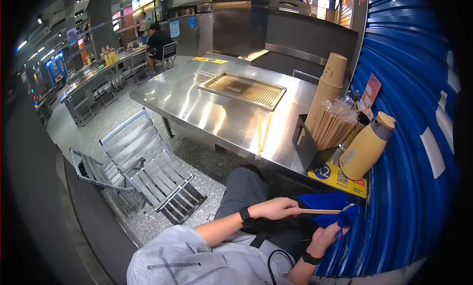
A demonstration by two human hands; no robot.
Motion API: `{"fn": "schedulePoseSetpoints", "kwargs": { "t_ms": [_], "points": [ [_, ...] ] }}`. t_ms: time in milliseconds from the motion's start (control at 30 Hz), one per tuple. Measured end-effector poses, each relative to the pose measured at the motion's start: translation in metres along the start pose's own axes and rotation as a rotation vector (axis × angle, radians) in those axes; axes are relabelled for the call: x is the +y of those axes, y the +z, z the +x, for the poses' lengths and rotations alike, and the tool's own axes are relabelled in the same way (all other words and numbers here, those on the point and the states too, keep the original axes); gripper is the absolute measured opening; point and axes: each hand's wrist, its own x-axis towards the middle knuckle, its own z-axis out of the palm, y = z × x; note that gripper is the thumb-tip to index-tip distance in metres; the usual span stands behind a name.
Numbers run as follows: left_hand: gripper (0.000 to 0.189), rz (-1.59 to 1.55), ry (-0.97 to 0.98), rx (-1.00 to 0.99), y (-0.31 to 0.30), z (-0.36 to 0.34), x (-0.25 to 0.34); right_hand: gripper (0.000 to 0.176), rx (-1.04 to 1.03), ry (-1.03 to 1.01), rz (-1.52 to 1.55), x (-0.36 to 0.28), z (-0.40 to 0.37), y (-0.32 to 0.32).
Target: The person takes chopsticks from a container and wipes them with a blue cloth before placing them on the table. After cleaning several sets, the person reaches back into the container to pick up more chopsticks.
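The chopstick [318, 211] is hovering over the lap at five o'clock, the left hand [276, 208] gripping its end and the right hand [327, 233] pinching a blue cloth [322, 200] around its tip. Wiping seems to be midway; continuing is calling for a firm slide. The table [207, 108] is standing at twelve.

Steel table [207, 108], paper cups [327, 88], yellow bottle [365, 149]

A grill [242, 89] sits in the table [197, 108], and a pair of chopsticks [262, 133] lies near its front edge. At the table's right end stands a box [306, 148], with a stack of cups [327, 85] behind it and a jug [367, 144] on its right, against the shutter [409, 112]. A folding chair [143, 167] stands left of the table. Nearest, the left hand [278, 207] holds a chopstick [320, 211] that reaches right into the cloth [327, 200] over the right hand [327, 234].
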Motion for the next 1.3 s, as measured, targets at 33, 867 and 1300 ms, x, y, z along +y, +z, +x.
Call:
{"fn": "schedulePoseSetpoints", "kwargs": {
  "t_ms": [33,867,1300],
  "points": [
    [0.041,-0.001,-0.009,0.005,0.0,0.0,0.001,0.04,0.025,0.039,0.064,-0.006,0.004,-0.003],
    [0.036,0.003,-0.114,0.336,-0.114,-0.042,0.009,0.034,0.288,0.152,0.209,-0.034,0.025,-0.024],
    [0.064,0.747,0.0,0.934,-0.164,0.02,-0.038,0.033,0.195,0.31,0.216,0.009,0.011,-0.028]
  ]
}}
